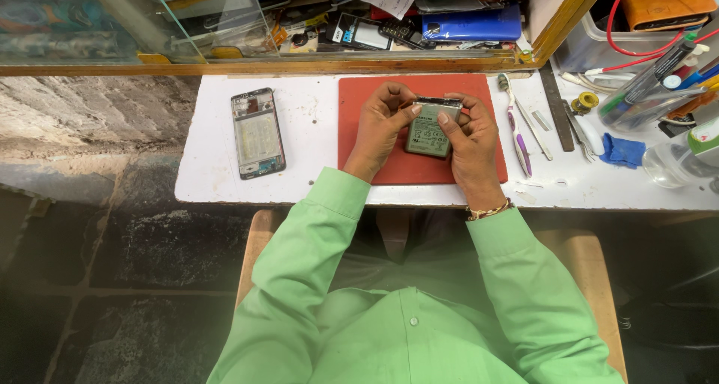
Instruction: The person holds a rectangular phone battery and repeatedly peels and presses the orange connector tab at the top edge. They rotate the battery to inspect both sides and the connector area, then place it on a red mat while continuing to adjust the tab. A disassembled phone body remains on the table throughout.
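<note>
Fingers of left hand (382, 126) and right hand (470, 138) close on phone battery (429, 128), held above red mat (374, 99); opened phone frame (258, 132) lies left of mat on tabletop (210, 167).

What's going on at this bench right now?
A person in a green shirt holds a flat grey phone battery in both hands above a red mat, the left hand and the right hand gripping its upper edge with the thumbs. An opened phone frame lies apart on the white table to the left; a toothbrush and tweezers lie to the right.
</note>
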`<state>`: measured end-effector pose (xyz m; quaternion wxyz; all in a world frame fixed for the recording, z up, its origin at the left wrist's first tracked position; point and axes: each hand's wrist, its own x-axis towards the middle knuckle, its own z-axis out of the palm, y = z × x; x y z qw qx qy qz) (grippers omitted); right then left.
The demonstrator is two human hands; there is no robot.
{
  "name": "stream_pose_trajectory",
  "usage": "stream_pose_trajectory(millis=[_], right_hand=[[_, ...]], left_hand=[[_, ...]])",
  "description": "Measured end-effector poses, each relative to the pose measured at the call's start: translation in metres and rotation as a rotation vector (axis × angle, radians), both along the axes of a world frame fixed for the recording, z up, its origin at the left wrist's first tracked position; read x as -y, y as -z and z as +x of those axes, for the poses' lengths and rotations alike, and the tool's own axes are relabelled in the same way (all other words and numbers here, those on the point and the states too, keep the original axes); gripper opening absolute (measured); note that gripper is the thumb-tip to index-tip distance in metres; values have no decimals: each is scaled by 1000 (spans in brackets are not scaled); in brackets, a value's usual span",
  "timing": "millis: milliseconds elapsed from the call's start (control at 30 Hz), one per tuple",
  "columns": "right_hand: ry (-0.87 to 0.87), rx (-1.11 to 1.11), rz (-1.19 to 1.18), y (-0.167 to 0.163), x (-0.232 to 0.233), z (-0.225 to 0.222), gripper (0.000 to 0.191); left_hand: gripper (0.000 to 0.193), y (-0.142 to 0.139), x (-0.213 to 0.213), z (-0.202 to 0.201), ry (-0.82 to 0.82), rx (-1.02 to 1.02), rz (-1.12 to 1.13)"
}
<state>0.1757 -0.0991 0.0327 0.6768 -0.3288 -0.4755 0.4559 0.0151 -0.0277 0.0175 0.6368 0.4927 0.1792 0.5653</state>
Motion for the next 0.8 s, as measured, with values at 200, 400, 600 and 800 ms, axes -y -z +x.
stream_pose_trajectory(millis=[200, 400, 600, 800], right_hand=[[-2, 31, 27, 0, 2, 0, 34], [52, 92, 111, 4, 4, 1, 29], [53, 78, 159, 3, 5, 1, 28], [52, 95, 104, -4, 7, -1, 29]], left_hand=[[20, 1, 0, 0, -3, 30, 56], [17, 6, 0, 2, -23, 30, 190], [15, 4, 1, 1, -20, 35, 212], [9, -2, 5, 0, -72, -20, 140]])
